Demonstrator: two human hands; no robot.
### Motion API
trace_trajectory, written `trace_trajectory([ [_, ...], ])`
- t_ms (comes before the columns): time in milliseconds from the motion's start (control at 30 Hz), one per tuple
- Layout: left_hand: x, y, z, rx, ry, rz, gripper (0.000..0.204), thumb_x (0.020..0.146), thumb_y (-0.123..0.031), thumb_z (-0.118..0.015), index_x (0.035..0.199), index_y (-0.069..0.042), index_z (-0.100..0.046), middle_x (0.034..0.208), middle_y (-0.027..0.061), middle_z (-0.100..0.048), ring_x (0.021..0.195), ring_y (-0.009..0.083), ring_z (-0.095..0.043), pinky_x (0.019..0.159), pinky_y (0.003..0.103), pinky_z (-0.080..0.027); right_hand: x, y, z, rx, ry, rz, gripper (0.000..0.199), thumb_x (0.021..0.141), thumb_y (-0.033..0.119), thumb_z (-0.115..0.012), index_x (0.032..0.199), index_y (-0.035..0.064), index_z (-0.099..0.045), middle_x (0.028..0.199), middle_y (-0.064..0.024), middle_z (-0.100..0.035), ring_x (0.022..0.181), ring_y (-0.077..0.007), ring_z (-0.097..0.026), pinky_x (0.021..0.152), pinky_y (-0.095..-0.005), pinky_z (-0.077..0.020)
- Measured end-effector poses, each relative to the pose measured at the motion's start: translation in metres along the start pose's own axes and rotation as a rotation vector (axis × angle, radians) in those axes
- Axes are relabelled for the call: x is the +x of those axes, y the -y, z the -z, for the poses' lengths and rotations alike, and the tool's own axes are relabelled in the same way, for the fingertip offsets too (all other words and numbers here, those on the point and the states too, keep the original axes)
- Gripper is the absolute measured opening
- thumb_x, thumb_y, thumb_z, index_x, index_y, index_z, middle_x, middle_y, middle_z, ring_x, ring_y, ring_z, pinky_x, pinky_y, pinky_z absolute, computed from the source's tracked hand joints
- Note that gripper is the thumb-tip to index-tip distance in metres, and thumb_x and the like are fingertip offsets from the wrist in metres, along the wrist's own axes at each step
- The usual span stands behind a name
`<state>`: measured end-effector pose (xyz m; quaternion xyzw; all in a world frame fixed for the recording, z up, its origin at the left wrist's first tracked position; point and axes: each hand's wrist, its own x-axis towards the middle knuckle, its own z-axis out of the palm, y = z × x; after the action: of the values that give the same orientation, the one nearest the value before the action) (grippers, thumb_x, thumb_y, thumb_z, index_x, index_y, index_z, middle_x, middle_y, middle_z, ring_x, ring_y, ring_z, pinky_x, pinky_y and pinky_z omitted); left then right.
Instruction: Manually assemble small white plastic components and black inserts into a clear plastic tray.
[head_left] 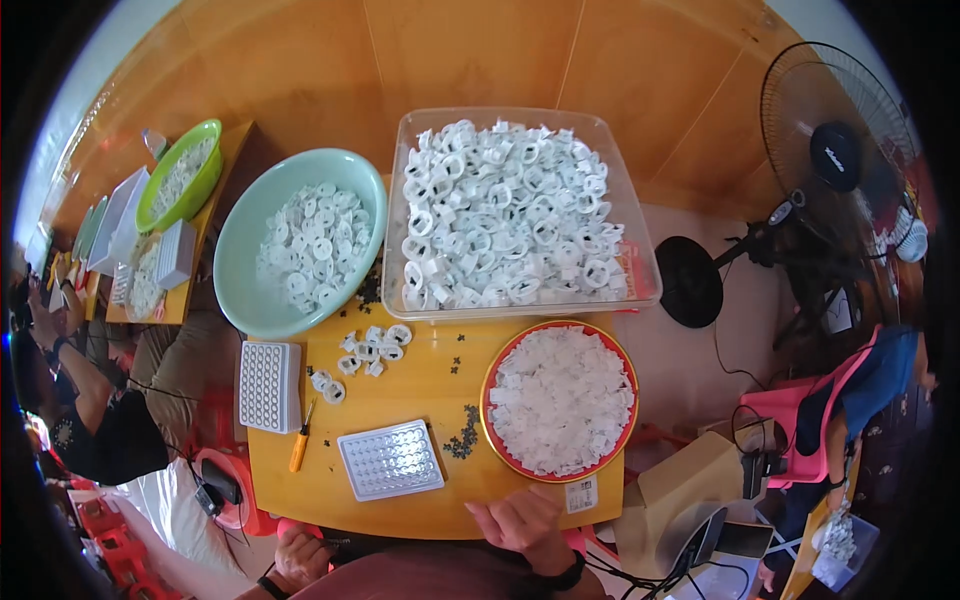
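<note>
My right hand (518, 519) is over the table's near edge, its fingers loosely bent and apart, with nothing visible in them. It is just below a red, gold-rimmed round tray (486, 425) heaped with small translucent white plastic pieces (562, 400). My left hand (302, 556) is low, by the near edge, with its fingers curled closed; whatever they may hold is hidden. Between and beyond the hands lie a clear blister tray (390, 460) with round hollows, a screwdriver (301, 440) with an orange handle, and scattered small dark screws (463, 435).
A large clear bin (650, 270) of white ring-shaped parts stands at the back, beside a pale green basin (232, 265) of similar parts. Stacked white trays (270, 385) and loose white parts (375, 347) lie left. A fan (835, 160) stands right; other people (100, 420) sit at the sides.
</note>
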<state>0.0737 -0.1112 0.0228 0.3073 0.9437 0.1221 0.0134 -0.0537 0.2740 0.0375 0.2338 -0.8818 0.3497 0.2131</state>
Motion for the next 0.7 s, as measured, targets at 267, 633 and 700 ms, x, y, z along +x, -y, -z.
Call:
trace_trajectory([
  [267,-0.014,0.003,-0.01,0.061,0.02,-0.033,0.015,0.064,-0.022,-0.069,0.078,-0.015,-0.066,0.077,0.0006,-0.065,0.075,0.0181,-0.062,0.09,0.042,-0.049,-0.003,-0.004,-0.004,-0.083,0.074,-0.025,0.047,0.08,0.017,-0.08,0.055,0.014,-0.04,0.046,0.0012,-0.034,0.038,-0.0153,-0.036,0.044,-0.0322,-0.0242],
  [633,-0.009,-0.004,-0.006,-0.004,0.045,0.087,0.006,0.065,-0.013,-0.065,0.071,-0.014,-0.064,0.069,0.0017,-0.059,0.069,0.0209,-0.057,0.085,0.041,-0.048,0.005,0.008,0.002,0.062,0.009,0.078,0.039,0.081,0.016,-0.079,0.06,0.0118,-0.046,0.049,0.0015,-0.033,0.039,-0.0166,-0.035,0.044,-0.032,-0.0226],
  [700,-0.005,-0.003,0.0,-0.001,0.059,0.048,0.008,0.064,-0.011,-0.065,0.072,-0.014,-0.065,0.069,0.001,-0.058,0.069,0.021,-0.058,0.086,0.039,-0.049,0.003,0.012,0.003,0.076,0.037,0.089,0.037,0.081,0.016,-0.078,0.062,0.0116,-0.047,0.049,0.0012,-0.034,0.039,-0.0171,-0.036,0.044,-0.0324,-0.0229],
])
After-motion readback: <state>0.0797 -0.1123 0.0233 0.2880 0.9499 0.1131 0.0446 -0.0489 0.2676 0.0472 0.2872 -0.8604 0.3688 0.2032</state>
